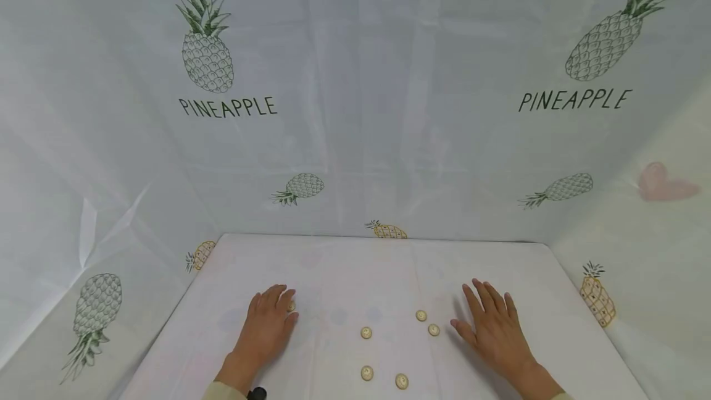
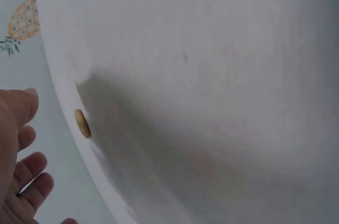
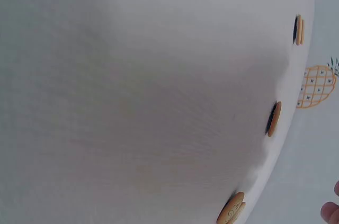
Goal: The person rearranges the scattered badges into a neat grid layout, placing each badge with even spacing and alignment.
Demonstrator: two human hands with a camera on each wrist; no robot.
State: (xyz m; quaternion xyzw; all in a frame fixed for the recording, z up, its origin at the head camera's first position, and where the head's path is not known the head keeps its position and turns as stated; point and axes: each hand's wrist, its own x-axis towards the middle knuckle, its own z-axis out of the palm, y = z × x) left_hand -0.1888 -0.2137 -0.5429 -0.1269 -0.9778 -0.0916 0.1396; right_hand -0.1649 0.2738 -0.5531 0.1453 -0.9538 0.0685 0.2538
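Observation:
My left hand (image 1: 266, 329) is over the left part of the white table, fingers loosely extended and holding nothing. Beside its index finger, a small round wooden disc (image 1: 291, 306) is partly covered; the left wrist view shows this disc (image 2: 82, 124) apart from the fingers. My right hand (image 1: 496, 333) hovers on the right, fingers spread, with nothing in it. Left of its thumb lie two similar discs, a nearer one (image 1: 434, 329) and a farther one (image 1: 421, 315). More marked discs lie mid-table: one (image 1: 366, 333) alone, then one (image 1: 367, 373) and another (image 1: 402, 381) closer to me.
A white cloth (image 1: 383, 141) printed with pineapples rises behind the table (image 1: 344, 270) and along both sides. The table's back edge meets this cloth. By the left sleeve (image 1: 224, 391) shows a small black round object (image 1: 257, 394).

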